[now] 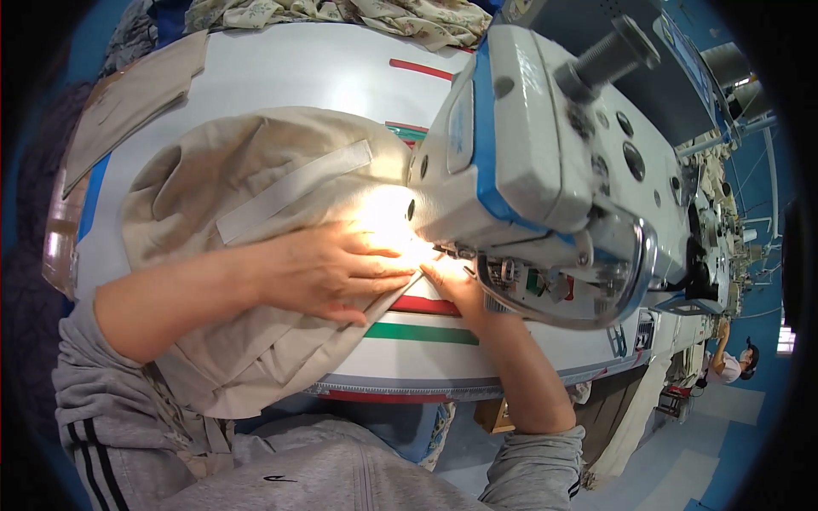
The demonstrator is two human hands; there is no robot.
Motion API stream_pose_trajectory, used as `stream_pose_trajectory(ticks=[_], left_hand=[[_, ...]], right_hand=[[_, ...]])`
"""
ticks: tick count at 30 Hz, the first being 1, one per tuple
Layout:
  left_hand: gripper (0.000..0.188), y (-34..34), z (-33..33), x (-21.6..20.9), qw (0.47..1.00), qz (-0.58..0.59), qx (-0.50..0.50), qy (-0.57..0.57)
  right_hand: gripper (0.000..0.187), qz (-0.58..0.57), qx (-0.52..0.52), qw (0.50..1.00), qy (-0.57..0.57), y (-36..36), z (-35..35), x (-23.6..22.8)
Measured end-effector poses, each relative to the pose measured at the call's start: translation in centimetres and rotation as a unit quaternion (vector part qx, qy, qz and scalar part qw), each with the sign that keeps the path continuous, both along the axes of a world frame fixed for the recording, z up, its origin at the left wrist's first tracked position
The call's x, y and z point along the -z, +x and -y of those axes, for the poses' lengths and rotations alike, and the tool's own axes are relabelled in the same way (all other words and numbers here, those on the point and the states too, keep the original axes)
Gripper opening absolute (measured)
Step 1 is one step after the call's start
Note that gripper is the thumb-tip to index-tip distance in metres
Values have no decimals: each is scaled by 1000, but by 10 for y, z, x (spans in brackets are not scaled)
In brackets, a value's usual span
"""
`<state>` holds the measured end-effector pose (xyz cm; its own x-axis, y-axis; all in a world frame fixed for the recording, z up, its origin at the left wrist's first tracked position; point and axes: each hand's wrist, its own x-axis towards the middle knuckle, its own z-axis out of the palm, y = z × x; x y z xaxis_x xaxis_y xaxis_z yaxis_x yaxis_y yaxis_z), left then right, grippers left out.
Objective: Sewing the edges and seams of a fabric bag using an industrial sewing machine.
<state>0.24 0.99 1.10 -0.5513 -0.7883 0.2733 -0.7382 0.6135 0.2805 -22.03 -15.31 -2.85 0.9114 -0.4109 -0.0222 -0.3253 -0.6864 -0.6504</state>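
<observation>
A large piece of beige fabric (183, 192) lies bunched on the sewing table, with a pale strip (294, 192) across it. My left hand (341, 271) rests flat on this fabric, fingers stretched toward the needle area. At the fabric's right edge, my right hand (456, 285) reaches in under the head of a white and blue sewing machine (532, 140), its fingertips gripping the edge close to the presser foot. Bright lamp glare washes out the fingertips and the stitching spot, and the machine head hides part of the right hand.
A folded beige piece (136, 106) lies at the table's far left, and floral cloth (341, 19) is heaped at the back. Green tape (417, 333) and a ruler strip (383, 387) run along the near edge. Another person (728, 364) is far off at right.
</observation>
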Motion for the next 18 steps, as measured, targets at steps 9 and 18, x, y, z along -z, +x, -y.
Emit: stream_pose_trajectory(ticks=[9,18], left_hand=[[66,-49,-26,-4,970,-45,-229,62],[64,-65,-22,2,948,-42,-313,34]], right_hand=[[48,-60,-48,823,-563,-14,18,91],[43,-94,-86,802,-583,8,52,78]])
